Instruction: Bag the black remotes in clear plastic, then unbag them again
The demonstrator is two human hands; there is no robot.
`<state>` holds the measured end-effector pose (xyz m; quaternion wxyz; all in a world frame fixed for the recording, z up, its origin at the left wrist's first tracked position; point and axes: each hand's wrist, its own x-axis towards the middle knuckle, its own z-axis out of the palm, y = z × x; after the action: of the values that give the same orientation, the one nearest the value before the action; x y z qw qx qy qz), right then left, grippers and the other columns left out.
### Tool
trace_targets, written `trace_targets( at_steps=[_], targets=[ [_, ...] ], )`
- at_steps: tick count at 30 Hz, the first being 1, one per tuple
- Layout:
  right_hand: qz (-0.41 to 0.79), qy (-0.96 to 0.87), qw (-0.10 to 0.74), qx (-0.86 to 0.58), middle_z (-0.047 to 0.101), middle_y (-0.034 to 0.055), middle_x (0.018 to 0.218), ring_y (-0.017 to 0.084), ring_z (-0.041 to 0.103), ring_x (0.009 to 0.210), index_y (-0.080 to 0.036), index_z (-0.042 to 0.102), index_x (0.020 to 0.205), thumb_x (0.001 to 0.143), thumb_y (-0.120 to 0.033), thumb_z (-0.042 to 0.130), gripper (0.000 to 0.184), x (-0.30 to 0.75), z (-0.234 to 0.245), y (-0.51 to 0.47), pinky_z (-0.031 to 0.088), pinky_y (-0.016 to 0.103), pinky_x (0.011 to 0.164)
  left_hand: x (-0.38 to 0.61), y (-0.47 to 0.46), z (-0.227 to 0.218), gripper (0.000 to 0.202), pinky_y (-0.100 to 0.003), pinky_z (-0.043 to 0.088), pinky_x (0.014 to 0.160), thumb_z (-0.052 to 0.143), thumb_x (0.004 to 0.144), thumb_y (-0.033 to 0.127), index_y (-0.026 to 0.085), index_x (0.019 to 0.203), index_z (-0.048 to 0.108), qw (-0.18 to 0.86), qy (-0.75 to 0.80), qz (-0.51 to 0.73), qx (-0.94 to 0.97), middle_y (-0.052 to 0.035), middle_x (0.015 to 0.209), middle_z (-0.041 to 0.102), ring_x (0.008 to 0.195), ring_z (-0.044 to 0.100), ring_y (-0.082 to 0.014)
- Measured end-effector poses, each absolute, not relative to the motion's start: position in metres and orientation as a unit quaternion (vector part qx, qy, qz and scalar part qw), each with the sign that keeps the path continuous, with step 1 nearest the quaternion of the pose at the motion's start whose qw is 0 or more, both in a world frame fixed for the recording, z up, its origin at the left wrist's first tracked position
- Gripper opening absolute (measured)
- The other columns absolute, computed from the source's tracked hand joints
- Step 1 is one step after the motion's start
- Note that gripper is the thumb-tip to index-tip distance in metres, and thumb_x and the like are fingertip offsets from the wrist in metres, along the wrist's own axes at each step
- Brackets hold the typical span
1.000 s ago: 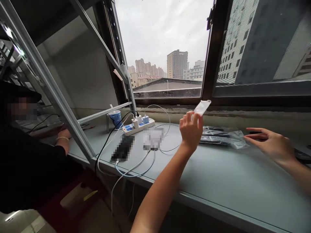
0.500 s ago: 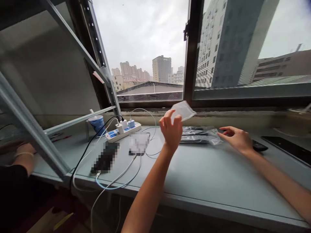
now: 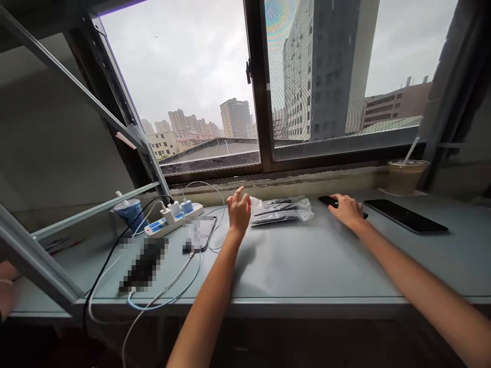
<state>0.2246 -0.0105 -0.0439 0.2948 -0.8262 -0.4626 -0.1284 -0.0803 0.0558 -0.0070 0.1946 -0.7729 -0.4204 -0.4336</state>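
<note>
Left hand hovering beside white packet, fingers curling, hold unclear; right hand resting over black device on grey table, grip unclear. Device probably handling light, stiff, slick; long sides inviting pinch. Clear bags holding dark items; blue cup hiding contents; farthest, clear cup holding brown drink.

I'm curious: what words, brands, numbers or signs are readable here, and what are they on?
No text can be read.
Blue cup: pale marks, too blurred to read.
Power strip: any lettering too small.
Dark device and pale device: pixelated.
Plastic-wrapped packets: nothing legible.
Black object at the right hand: nothing legible.
</note>
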Motion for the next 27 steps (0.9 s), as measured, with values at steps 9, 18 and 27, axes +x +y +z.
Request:
trace_targets(
  at_steps=[9, 18, 27],
  targets=[
    [-0.109, -0.456, 0.252, -0.847, 0.063, 0.0121, 0.097, 0.027, 0.057, 0.090, -0.021, 0.060, 0.101, 0.075, -0.026, 0.053, 0.027, 0.247, -0.052, -0.003, 0.038, 0.034, 0.067, -0.070, 0.047, -0.013, 0.035, -0.031, 0.031, 0.087, 0.037, 0.089, 0.030, 0.018, 0.062, 0.055, 0.072, -0.479, -0.279, -0.829, -0.0024, 0.097, 0.062, 0.084, 0.058, -0.0134],
    [-0.095, -0.496, 0.287, -0.814, 0.063, 0.0070, 0.097, 0.021, 0.056, 0.087, -0.022, 0.061, 0.098, 0.062, -0.022, 0.063, 0.037, 0.239, -0.046, -0.005, 0.038, 0.028, 0.064, -0.058, 0.038, -0.017, 0.027, -0.030, 0.034, 0.083, 0.034, 0.089, 0.021, 0.019, 0.108, 0.052, 0.075, -0.474, -0.261, -0.837, -0.0051, 0.099, 0.064, 0.084, 0.060, -0.0159],
    [-0.064, -0.492, 0.320, -0.807, 0.065, 0.0074, 0.090, 0.025, 0.057, 0.087, -0.023, 0.063, 0.097, 0.048, -0.033, 0.071, 0.051, 0.250, -0.057, 0.004, 0.040, 0.030, 0.061, -0.055, 0.039, -0.022, 0.020, -0.031, 0.036, 0.084, 0.046, 0.082, 0.021, 0.020, 0.084, 0.066, 0.051, -0.445, -0.241, -0.861, -0.0020, 0.095, 0.064, 0.078, 0.058, -0.0147]
  ],
)
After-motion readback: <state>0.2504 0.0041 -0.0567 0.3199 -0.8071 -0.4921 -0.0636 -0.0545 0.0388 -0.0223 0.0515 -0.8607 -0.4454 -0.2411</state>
